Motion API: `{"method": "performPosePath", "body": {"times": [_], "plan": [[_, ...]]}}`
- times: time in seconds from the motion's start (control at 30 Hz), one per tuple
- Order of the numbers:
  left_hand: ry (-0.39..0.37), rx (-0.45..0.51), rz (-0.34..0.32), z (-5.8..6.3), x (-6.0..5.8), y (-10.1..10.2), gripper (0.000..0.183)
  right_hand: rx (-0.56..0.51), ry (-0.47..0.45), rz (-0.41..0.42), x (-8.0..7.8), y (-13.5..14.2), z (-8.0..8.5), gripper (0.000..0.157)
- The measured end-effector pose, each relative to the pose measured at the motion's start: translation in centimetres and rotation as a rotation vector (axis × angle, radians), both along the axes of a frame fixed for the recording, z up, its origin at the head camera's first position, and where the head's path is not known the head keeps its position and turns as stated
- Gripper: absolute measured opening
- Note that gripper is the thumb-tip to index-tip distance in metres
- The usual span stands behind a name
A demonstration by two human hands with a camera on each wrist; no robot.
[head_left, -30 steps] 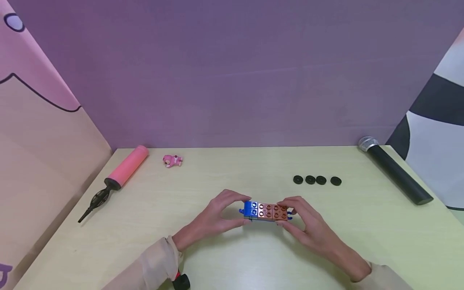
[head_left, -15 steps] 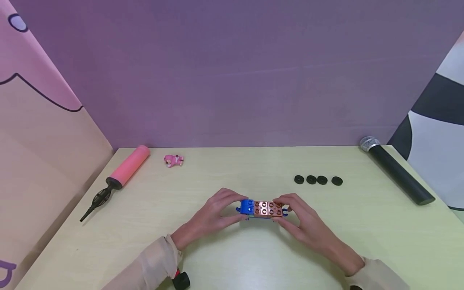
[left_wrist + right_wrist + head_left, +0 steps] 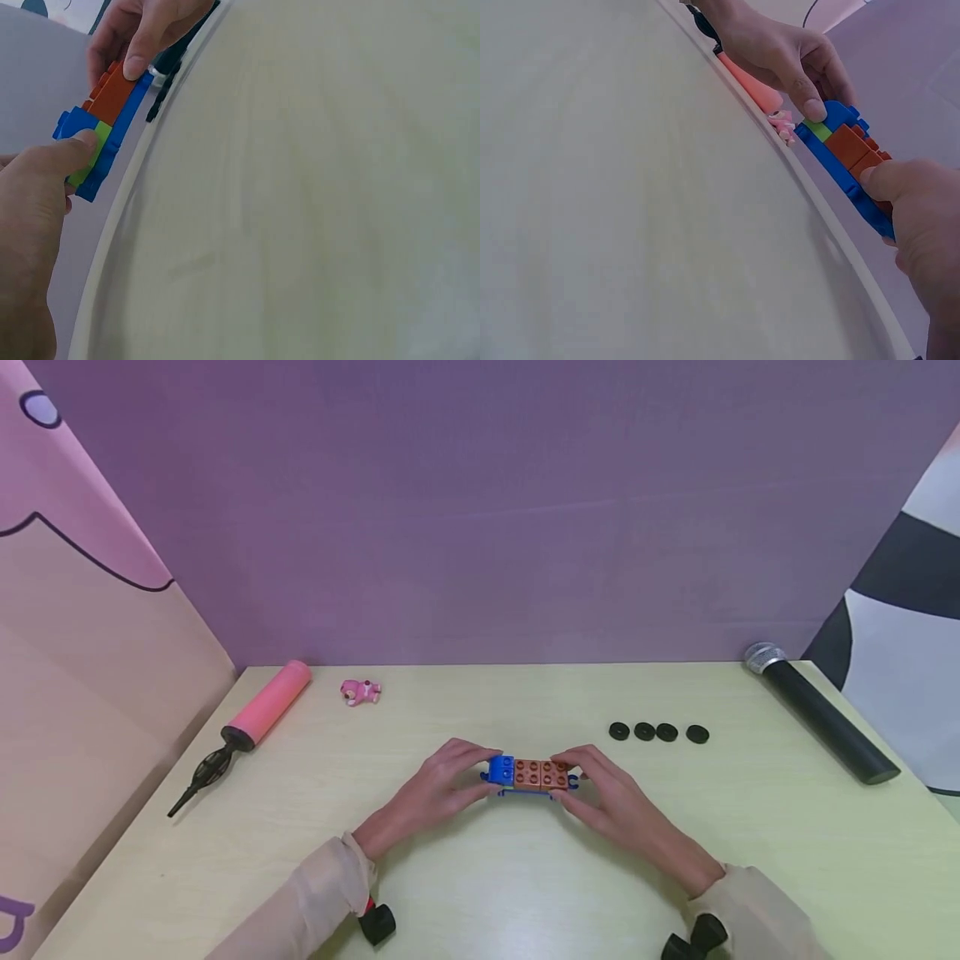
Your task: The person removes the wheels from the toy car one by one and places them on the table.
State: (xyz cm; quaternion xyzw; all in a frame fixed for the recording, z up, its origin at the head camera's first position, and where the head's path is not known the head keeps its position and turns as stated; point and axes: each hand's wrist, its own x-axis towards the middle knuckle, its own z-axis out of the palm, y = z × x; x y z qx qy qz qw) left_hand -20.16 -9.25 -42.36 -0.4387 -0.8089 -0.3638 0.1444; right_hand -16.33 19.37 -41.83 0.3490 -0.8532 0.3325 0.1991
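Observation:
Both hands hold one toy brick car [image 3: 528, 774] between them, above the middle of the table. It has a long blue base [image 3: 112, 154], orange-brown studded bricks [image 3: 851, 148] on top, and at its left end a blue brick [image 3: 501, 769] over a light green one [image 3: 97, 146]. My left hand [image 3: 433, 789] pinches the blue end with thumb and fingers. Around the brown end, my right hand [image 3: 618, 802] has its thumb in front and fingers behind. No wheels show on the base. Several black wheels [image 3: 644, 732] lie in a row behind the right hand.
A pink hand pump [image 3: 268, 702] with a black nozzle lies at the left. Near the back edge is a small pink bear figure [image 3: 361, 692]. A black microphone [image 3: 828, 718] lies along the right side. A purple panel [image 3: 495, 510] stands behind the table [image 3: 510, 893].
Both hands have carried the brick car a little to the left and away from the body. Their hold on it looks the same. The other things stay in place.

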Motion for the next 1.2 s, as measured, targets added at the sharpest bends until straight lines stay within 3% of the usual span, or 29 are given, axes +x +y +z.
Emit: {"method": "performPosePath", "body": {"times": [0.6, 1.2], "plan": [[-0.057, -0.035, 0.041, -0.3, -1.9, -0.1, 0.046, -0.021, -0.060, -0.019, -2.4, -0.3, -0.8, 0.043], [-0.103, -0.072, 0.095, -0.9, -2.6, 0.3, 0.046, 0.009, -0.131, -0.075, -3.4, -0.2, -1.6, 0.043]]}}
